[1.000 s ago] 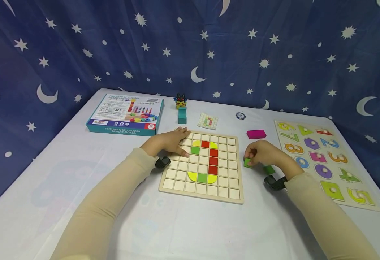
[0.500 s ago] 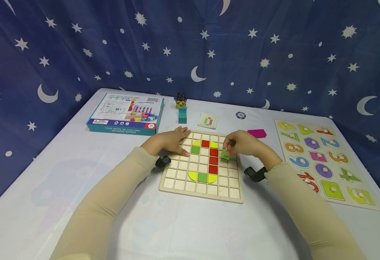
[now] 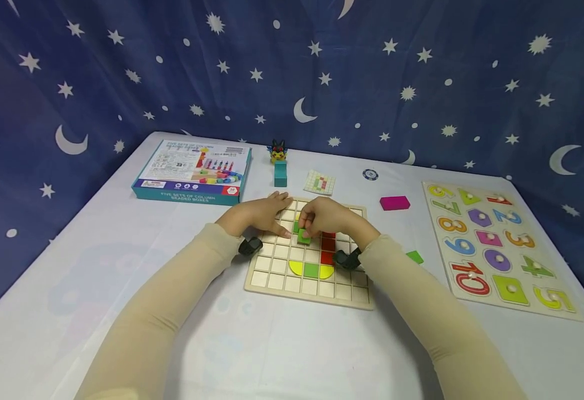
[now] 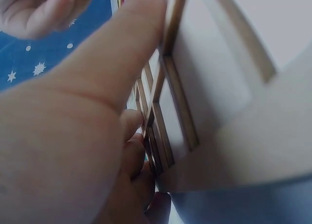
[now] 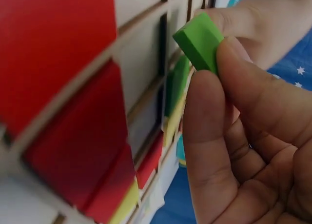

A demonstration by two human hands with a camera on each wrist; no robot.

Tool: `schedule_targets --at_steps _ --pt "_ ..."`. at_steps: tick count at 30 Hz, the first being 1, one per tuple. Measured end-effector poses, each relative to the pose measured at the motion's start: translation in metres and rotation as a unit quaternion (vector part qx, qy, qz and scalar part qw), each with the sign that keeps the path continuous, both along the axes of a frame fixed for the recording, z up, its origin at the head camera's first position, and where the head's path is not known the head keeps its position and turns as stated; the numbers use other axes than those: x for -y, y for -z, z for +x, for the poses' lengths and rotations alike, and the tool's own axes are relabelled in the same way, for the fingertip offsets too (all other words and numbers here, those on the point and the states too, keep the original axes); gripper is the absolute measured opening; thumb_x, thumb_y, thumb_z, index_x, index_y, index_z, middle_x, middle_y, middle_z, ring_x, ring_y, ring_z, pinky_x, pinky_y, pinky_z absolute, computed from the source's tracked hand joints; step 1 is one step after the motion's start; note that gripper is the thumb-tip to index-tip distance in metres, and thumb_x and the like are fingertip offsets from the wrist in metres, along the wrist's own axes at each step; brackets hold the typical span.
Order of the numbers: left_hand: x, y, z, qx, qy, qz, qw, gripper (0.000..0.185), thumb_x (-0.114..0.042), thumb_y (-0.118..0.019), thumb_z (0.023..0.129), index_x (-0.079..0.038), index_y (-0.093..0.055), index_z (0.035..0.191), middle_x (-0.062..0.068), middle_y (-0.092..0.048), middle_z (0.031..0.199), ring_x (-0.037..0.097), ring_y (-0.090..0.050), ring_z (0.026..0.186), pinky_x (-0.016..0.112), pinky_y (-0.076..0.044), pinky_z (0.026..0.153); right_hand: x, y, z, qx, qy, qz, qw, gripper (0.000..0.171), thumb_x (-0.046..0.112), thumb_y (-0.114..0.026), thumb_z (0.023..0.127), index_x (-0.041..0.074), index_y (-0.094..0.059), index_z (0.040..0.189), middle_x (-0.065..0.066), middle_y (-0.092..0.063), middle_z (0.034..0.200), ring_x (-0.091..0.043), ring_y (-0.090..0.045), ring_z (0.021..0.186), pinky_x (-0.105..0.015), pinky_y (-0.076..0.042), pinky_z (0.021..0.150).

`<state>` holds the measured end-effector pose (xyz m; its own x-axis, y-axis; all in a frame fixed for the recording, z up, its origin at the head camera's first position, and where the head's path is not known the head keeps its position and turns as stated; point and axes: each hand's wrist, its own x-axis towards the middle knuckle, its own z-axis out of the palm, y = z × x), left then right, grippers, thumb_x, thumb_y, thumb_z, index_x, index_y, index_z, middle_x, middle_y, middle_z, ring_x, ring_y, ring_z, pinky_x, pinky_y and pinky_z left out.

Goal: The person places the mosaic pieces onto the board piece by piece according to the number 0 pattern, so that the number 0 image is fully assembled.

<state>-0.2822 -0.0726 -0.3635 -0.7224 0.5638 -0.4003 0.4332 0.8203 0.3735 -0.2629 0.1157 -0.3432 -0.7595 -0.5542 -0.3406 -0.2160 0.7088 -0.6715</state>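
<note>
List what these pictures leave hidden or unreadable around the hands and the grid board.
- Head view: the right hand covers part of the grid board, so the cell under the green block cannot be seen.
- Right wrist view: fingers hide most of the green block.
- Left wrist view: the left hand fills the frame; the board is blurred.
- Head view: the pattern card is too small to read.

Pale wooden grid board (image 3: pixel 282 280), matt painted green block (image 5: pixel 199 41).

Pale wooden grid board (image 3: pixel 282 280) carrying red, green and yellow tiles; bright green tile (image 5: pixel 199 41); magenta block (image 3: pixel 394 203); teal box (image 3: pixel 192 172); navy backdrop (image 3: pixel 122 66) patterned with white stars and moons; white tabletop (image 3: pixel 272 344)
</note>
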Motion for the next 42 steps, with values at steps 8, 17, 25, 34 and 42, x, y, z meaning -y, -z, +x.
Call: schedule_targets --at_steps 8,17,25,34,42 --pt "0.000 -0.001 0.000 -0.002 0.009 0.005 0.9999 0.096 -0.046 -0.065 0.081 -0.006 -0.009 0.148 0.012 -0.002 0.155 0.031 0.005 0.142 0.047 -0.011 0.114 0.012 0.008 -0.002 -0.009 -0.019 0.022 1.000 0.007 0.003 -0.071 0.078 0.006 -0.066 0.082 0.000 -0.054 0.067 -0.011 -0.047 0.059 -0.021 -0.041 0.056" --pt "0.001 -0.002 0.001 -0.004 0.011 0.009 0.9999 0.096 -0.045 -0.066 0.081 -0.005 -0.010 0.148 0.014 -0.002 0.155 0.032 0.005 0.142 0.047 -0.011 0.114 0.020 0.007 0.002 -0.045 -0.036 0.071 0.996 0.007 0.005 -0.070 0.079 0.007 -0.066 0.084 -0.002 -0.059 0.073 -0.012 -0.050 0.065 -0.022 -0.043 0.061" --pt "0.000 -0.002 0.001 -0.005 0.007 0.009 0.9999 0.095 -0.044 -0.066 0.082 -0.005 -0.010 0.148 0.013 -0.002 0.155 0.031 0.004 0.142 0.047 -0.011 0.114 0.006 -0.003 0.008 -0.062 -0.023 0.062 0.996 0.009 0.014 -0.071 0.081 0.008 -0.065 0.086 -0.001 -0.054 0.070 -0.012 -0.047 0.063 -0.023 -0.040 0.059" --pt "0.000 -0.002 0.002 0.003 0.004 0.011 0.9999 0.096 -0.043 -0.066 0.082 -0.007 -0.008 0.149 0.012 0.000 0.156 0.029 0.006 0.142 0.047 -0.008 0.114 -0.041 -0.007 0.012 -0.047 0.016 0.056 0.997 0.007 0.008 -0.069 0.080 0.006 -0.065 0.086 -0.002 -0.054 0.070 -0.015 -0.049 0.065 -0.025 -0.042 0.059" --pt "0.002 0.001 0.000 0.002 0.006 0.015 0.9999 0.097 -0.045 -0.066 0.082 -0.008 -0.007 0.149 0.012 0.000 0.156 0.030 0.006 0.142 0.047 -0.007 0.114 -0.096 -0.004 0.021 -0.043 0.044 0.056 0.997 0.013 0.011 -0.073 0.076 0.006 -0.065 0.084 -0.001 -0.055 0.072 -0.015 -0.050 0.068 -0.026 -0.041 0.062"
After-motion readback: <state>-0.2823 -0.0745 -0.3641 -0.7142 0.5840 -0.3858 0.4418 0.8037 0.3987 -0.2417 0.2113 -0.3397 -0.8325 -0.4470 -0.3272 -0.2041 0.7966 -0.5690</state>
